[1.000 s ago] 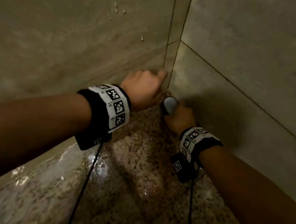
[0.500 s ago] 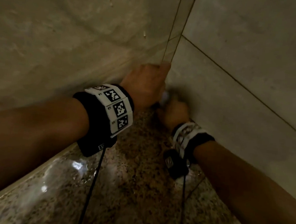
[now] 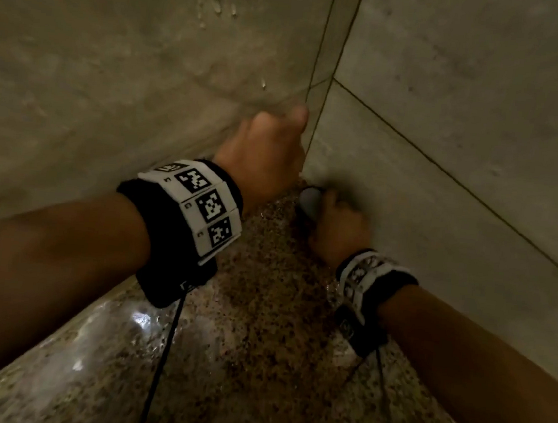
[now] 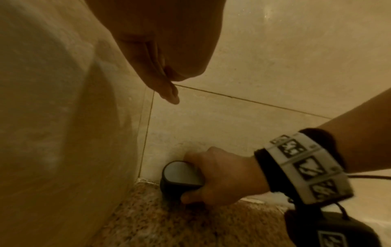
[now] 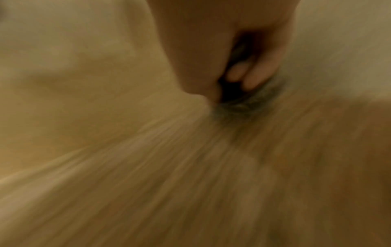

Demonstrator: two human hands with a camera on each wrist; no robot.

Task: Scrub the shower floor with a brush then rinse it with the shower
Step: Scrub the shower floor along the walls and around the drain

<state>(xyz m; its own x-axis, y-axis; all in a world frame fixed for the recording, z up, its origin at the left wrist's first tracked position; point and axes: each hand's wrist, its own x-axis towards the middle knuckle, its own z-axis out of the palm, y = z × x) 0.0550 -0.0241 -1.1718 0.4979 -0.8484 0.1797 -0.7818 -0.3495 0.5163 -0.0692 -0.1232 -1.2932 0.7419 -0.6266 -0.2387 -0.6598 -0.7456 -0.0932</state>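
R hand (image 4: pixel 222 175) is wrapped round the brush (image 4: pixel 180 177), held down on the shower floor (image 3: pixel 261 312) in the far corner, head end against the wall joint. L hand (image 3: pixel 266 155) w/ fingers straight, braced on the left wall (image 3: pixel 113 76), above and just beside the brush. Open floor lies toward the person; next stroke likely pulls back.
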